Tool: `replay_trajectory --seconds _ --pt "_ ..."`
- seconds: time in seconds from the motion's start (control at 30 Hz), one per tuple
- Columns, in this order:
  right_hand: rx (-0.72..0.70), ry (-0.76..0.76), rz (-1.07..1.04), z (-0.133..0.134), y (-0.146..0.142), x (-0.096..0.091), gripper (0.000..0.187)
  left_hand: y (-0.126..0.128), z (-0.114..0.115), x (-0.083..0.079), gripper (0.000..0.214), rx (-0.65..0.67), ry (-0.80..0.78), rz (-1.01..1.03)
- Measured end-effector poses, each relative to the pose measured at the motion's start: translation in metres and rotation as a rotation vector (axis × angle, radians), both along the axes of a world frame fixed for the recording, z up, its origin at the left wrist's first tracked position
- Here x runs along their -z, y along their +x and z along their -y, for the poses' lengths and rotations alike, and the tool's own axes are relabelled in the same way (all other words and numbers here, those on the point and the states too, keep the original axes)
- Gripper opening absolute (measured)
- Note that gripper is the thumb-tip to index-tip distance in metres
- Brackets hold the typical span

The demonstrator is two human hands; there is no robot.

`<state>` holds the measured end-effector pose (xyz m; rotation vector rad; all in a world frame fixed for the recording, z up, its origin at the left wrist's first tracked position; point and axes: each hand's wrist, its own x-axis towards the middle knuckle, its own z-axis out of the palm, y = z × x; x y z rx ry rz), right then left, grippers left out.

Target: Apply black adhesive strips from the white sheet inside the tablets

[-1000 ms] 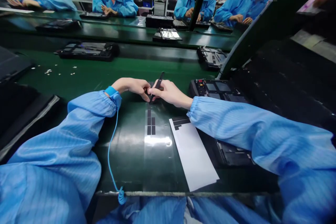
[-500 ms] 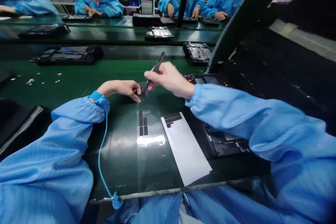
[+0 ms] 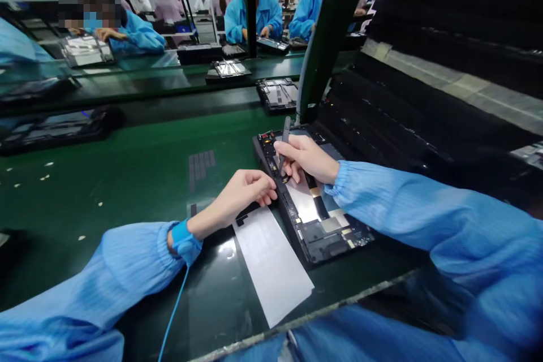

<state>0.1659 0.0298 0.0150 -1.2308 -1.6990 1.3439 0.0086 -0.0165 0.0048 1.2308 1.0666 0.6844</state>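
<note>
My right hand [image 3: 306, 157] grips black tweezers [image 3: 285, 134] like a pen, tip down over the upper part of an opened black device [image 3: 316, 226] lying on the green bench. My left hand [image 3: 246, 189] has its fingers curled and rests against the device's left edge, fingertips touching the frame; whether anything is in them I cannot see. A white backing sheet [image 3: 271, 263] with a few black strips at its top lies just left of the device, partly under my left wrist. A blue wrist strap [image 3: 183, 237] with a coiled cord circles my left wrist.
A patch of small dark strips [image 3: 201, 163] sits on the bench further left. Black stacked trays [image 3: 424, 96] fill the right side. A dark post [image 3: 335, 28] rises behind the device. More opened devices [image 3: 278, 93] lie on the conveyor; several people in blue coats work across it.
Both hands moved right from the strips on the bench to the opened device. The right hand brought the tweezers down onto it; the left hand came to the device's left edge. View swung right.
</note>
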Motion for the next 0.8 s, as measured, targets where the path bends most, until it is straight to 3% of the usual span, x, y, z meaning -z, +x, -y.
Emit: replay_trajectory --seconds 0.63,0.7,0.8 --pt "0.065 0.129 0.115 0.008 -0.002 -0.008 0.022 0.004 0.002 -0.003 0.030 0.022 0.005 -0.115" --pt "0.072 0.156 0.117 0.009 -0.003 -0.008 0.020 0.001 0.003 -0.003 0.034 0.006 0.150 -0.288" --pt "0.086 0.176 0.080 0.010 -0.003 -0.006 0.018 -0.003 0.009 -0.003 0.021 -0.059 0.675 -0.662"
